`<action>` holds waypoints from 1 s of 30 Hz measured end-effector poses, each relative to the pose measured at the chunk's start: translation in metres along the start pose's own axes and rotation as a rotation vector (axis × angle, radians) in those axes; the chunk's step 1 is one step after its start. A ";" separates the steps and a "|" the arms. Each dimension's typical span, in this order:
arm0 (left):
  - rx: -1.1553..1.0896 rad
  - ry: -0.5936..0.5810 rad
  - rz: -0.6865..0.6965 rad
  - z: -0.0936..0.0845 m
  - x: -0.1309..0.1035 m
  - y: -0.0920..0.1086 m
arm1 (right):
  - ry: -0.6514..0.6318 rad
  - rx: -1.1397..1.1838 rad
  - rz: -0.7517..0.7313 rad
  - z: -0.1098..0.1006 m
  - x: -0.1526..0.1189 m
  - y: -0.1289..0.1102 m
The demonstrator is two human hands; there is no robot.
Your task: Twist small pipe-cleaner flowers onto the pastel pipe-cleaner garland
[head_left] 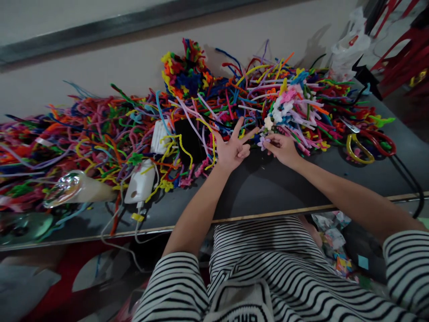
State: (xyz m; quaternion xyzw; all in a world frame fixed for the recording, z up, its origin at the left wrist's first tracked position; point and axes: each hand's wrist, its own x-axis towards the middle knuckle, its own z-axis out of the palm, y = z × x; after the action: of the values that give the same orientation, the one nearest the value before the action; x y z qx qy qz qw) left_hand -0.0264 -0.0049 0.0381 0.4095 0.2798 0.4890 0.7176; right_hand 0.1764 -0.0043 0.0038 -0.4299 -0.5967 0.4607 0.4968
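Observation:
My right hand [284, 150] pinches a small pale-lilac flower [262, 144] of fuzzy pipe cleaner between thumb and fingertips, just above the table's front part. To its left, my left hand [231, 151] holds nothing that I can see; some fingers are spread apart and others bent, close to the flower but apart from it. Behind my right hand lies a cluster of pastel pipe-cleaner flowers [283, 109] in white, pink and blue. A dark phone-like slab [188, 142] lies left of my left hand, with loose pipe cleaners over it.
A heap of coloured pipe cleaners [100, 120] covers the back of the dark table [268, 188]. Scissors [360, 145] with yellow and red handles lie right. A white corded device [140, 182] and a clear plastic roll [78, 188] sit left. A white plastic bag [350, 44] stands back right.

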 end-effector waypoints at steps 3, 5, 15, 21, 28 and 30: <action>-0.036 -0.019 0.023 0.004 -0.003 0.004 | -0.006 -0.005 0.008 0.000 -0.001 -0.002; -0.033 -0.010 0.017 0.005 -0.004 0.004 | -0.013 -0.012 0.011 0.000 -0.001 -0.001; 0.544 0.015 0.197 -0.007 0.002 -0.007 | -0.011 -0.041 0.017 0.000 -0.001 -0.001; 0.755 0.004 0.304 -0.010 0.006 -0.010 | -0.005 -0.049 0.027 -0.001 -0.002 0.000; 0.684 0.076 0.196 -0.012 0.017 -0.032 | 0.006 -0.039 -0.042 -0.003 -0.001 0.000; 0.687 0.069 0.227 -0.012 0.017 -0.039 | -0.007 -0.031 -0.035 -0.003 -0.002 -0.003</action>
State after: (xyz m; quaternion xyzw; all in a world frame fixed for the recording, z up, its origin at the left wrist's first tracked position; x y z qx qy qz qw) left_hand -0.0108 0.0075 -0.0017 0.6384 0.4046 0.4567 0.4692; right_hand 0.1796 -0.0065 0.0068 -0.4253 -0.6131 0.4442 0.4960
